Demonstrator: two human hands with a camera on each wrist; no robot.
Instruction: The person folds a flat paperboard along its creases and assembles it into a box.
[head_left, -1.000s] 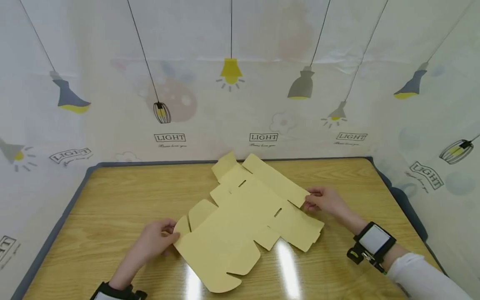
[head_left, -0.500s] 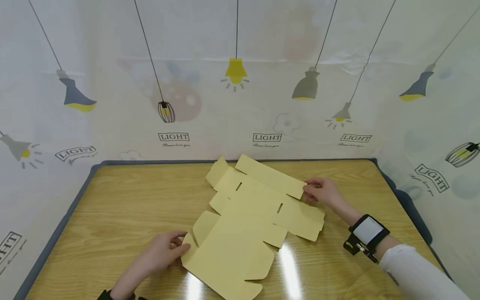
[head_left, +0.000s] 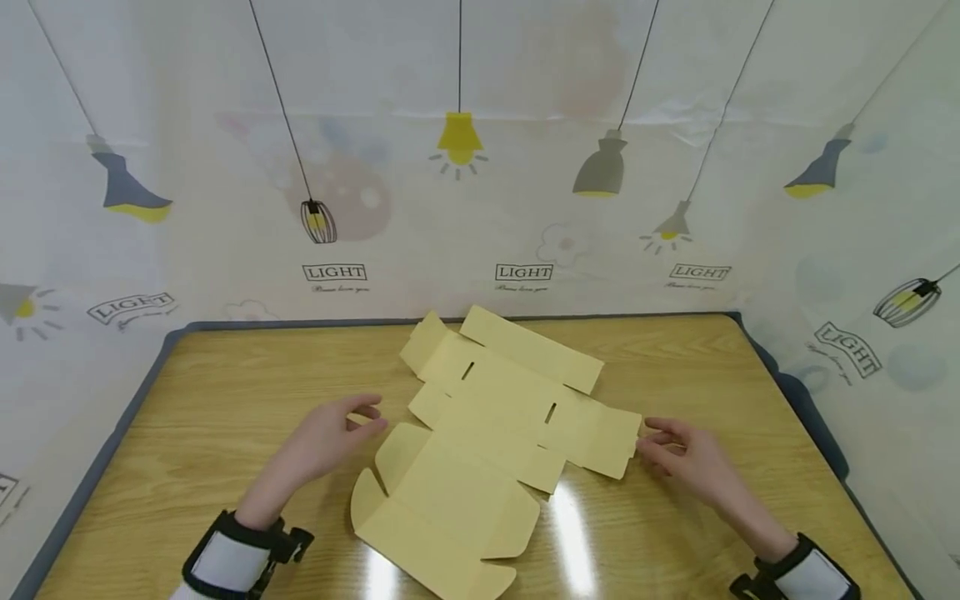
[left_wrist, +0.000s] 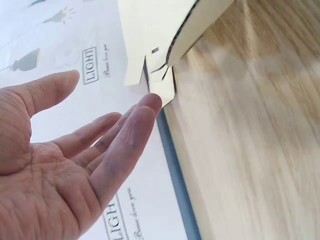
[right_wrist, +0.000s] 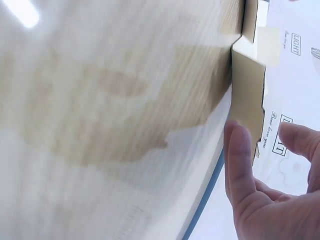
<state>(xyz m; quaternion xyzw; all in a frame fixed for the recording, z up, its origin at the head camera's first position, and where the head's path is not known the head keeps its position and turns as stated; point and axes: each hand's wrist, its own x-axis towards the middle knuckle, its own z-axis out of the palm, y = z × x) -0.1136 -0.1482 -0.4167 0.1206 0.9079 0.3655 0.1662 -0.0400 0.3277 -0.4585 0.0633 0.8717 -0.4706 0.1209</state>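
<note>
A flattened yellow cardboard box blank (head_left: pixel 487 433) lies slantwise on the table, with slots, creases and several flaps. Its rounded lower-left flap (head_left: pixel 367 500) bends upward. My left hand (head_left: pixel 322 437) hovers left of the blank, holding nothing, its fingers loosely extended and thumb apart. In the left wrist view that hand (left_wrist: pixel 85 155) has its palm turned up, with the cardboard (left_wrist: pixel 155 30) beyond the fingertips. My right hand (head_left: pixel 690 458) is at the end of the right flap (head_left: pixel 607 442), fingertips right at its edge. The right wrist view shows its thumb (right_wrist: pixel 300 140) spread from the fingers.
The wood-grain table (head_left: pixel 247 367) has a dark grey edge and bright glare streaks. Behind it and along both sides hangs a white sheet (head_left: pixel 420 217) printed with lamps and LIGHT labels. Each wrist wears a black strap with a device (head_left: pixel 240 554).
Both hands have let go of the cardboard blank. My left hand has moved up off the lower-left flap, and my right hand has come down from the upper panel to the right flap.
</note>
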